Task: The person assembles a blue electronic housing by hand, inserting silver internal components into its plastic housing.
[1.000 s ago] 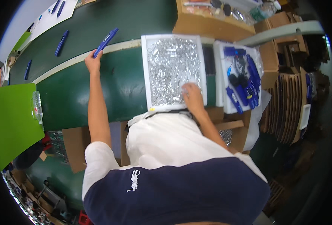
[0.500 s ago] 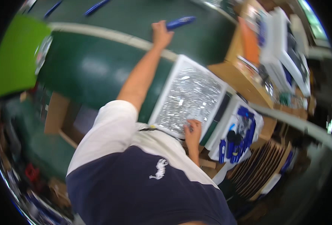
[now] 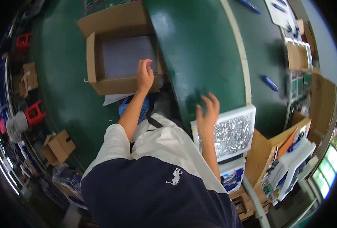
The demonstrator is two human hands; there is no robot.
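My left hand (image 3: 145,75) is above the near edge of an open cardboard box (image 3: 119,86), its fingers loosely bent and nothing visible between them. A pale sheet (image 3: 124,55) covers the bottom of the box. My right hand (image 3: 208,113) hovers over the green workbench (image 3: 202,49), its fingers spread and holding nothing. Beside it is a white-rimmed tray (image 3: 248,110) filled with small shiny silver pieces (image 3: 232,135). A blue pen-shaped tool (image 3: 270,83) lies on the green surface beyond the pale strip (image 3: 240,41).
Another blue tool (image 3: 249,6) lies at the far right. A tall carton (image 3: 260,154) and stacked white foam trays (image 3: 292,159) stand at the right. On the floor are a blue perforated basket (image 3: 141,108), a small carton (image 3: 60,146) and a red stool (image 3: 34,114).
The view has turned left, toward the carton. My left hand has let go of the blue tool and come over the box. My right hand has lifted off the silver pieces and spread its fingers.
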